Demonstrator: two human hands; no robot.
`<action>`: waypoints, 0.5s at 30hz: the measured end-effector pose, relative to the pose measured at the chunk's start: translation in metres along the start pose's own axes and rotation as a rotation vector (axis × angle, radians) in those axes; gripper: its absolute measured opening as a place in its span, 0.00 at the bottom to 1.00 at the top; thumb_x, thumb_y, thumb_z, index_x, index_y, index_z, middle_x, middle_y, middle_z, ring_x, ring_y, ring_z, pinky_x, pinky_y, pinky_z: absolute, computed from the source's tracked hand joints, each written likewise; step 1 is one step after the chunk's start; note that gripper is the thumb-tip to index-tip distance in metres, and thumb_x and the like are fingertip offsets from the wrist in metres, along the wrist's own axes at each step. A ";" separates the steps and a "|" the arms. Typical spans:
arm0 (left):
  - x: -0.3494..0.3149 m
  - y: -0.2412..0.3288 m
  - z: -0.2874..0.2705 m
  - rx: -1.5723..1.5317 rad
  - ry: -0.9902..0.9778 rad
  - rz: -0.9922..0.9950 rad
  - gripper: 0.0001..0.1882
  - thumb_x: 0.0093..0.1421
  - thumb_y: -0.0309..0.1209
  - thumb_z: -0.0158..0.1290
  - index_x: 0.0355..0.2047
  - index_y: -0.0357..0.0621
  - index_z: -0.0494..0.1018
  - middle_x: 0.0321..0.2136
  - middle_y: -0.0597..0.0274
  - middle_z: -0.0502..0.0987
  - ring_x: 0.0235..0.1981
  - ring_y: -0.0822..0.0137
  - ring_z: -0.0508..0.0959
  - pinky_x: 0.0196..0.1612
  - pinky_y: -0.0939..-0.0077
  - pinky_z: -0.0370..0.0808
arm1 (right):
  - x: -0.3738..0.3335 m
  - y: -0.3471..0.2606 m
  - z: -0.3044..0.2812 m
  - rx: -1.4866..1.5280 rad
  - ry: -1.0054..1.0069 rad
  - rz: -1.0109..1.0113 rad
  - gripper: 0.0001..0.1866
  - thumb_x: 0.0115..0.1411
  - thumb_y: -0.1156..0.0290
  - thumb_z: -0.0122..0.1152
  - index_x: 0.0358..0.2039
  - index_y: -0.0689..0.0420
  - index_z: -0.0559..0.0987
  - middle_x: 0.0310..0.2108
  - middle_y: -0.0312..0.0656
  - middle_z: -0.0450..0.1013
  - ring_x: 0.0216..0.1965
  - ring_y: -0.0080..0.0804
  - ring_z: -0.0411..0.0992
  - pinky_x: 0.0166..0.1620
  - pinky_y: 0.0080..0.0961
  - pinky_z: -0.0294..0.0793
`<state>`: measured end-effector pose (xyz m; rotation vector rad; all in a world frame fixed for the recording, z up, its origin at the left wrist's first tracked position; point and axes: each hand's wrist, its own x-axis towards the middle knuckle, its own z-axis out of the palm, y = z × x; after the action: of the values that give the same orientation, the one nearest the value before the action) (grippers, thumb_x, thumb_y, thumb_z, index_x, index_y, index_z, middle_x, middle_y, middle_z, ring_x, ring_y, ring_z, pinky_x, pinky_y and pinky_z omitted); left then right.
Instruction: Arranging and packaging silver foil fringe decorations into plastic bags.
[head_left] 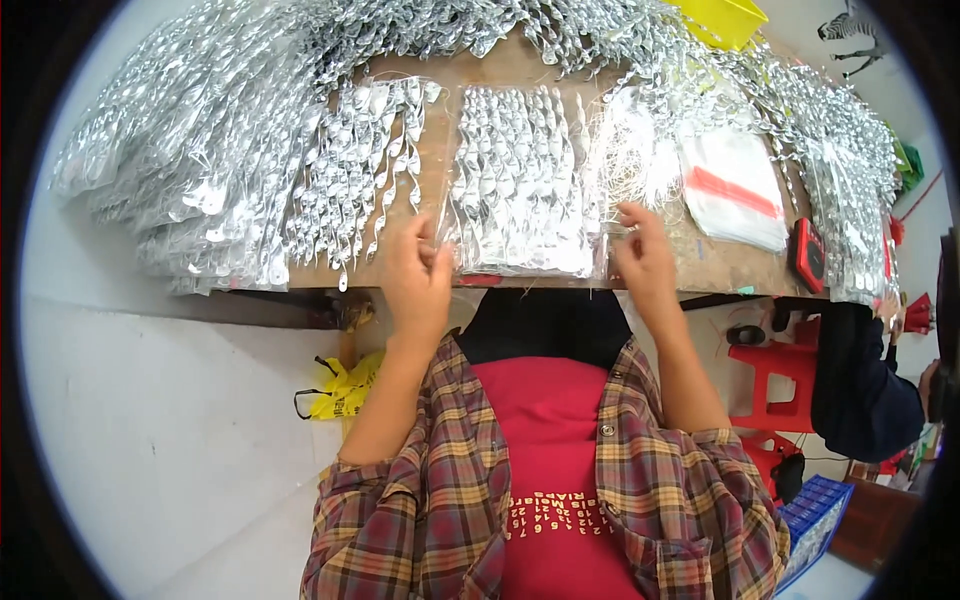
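1. Plaid shirt (400, 520): foreground, on the seated worker.
2. Clear packet (525, 262) of twisted silvery strips (510, 150): flat on the table (500, 60), between left hand (415, 280) and right hand (646, 265); fingers loosely curled at its sides, any pinch I cannot make out.
3. Handling: probably light, limp, slippery; best held by both side edges.

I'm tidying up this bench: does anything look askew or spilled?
The pale strings look messy: a loose tangle between the middle bag of silver twists and the clear bags with a red band, whereas those twists lie in fairly even rows. I see no obvious spill or damage.
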<state>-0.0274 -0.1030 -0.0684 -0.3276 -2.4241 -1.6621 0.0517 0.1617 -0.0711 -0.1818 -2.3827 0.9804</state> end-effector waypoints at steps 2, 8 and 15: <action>-0.001 0.012 -0.015 0.165 0.140 0.257 0.19 0.51 0.21 0.55 0.46 0.40 0.69 0.39 0.54 0.71 0.35 0.58 0.72 0.41 0.65 0.69 | -0.002 -0.008 -0.023 0.159 0.017 0.124 0.21 0.53 0.82 0.53 0.49 0.60 0.71 0.42 0.42 0.69 0.36 0.29 0.68 0.43 0.27 0.68; -0.041 0.043 -0.005 0.302 -0.199 0.772 0.26 0.50 0.27 0.58 0.51 0.39 0.68 0.52 0.50 0.68 0.55 0.52 0.67 0.53 0.57 0.65 | -0.022 -0.086 -0.001 -0.065 -0.104 -0.530 0.26 0.49 0.76 0.62 0.51 0.60 0.70 0.54 0.45 0.66 0.55 0.45 0.64 0.57 0.39 0.61; -0.035 0.000 0.019 0.522 -0.268 0.574 0.40 0.48 0.33 0.61 0.61 0.40 0.57 0.62 0.47 0.56 0.62 0.48 0.58 0.61 0.54 0.57 | -0.032 -0.061 0.035 -0.337 -0.346 -0.318 0.37 0.54 0.64 0.61 0.63 0.53 0.58 0.66 0.46 0.49 0.67 0.47 0.46 0.64 0.48 0.45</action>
<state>0.0060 -0.0881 -0.0845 -1.0800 -2.4875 -0.7597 0.0649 0.0859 -0.0641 0.2596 -2.7677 0.4878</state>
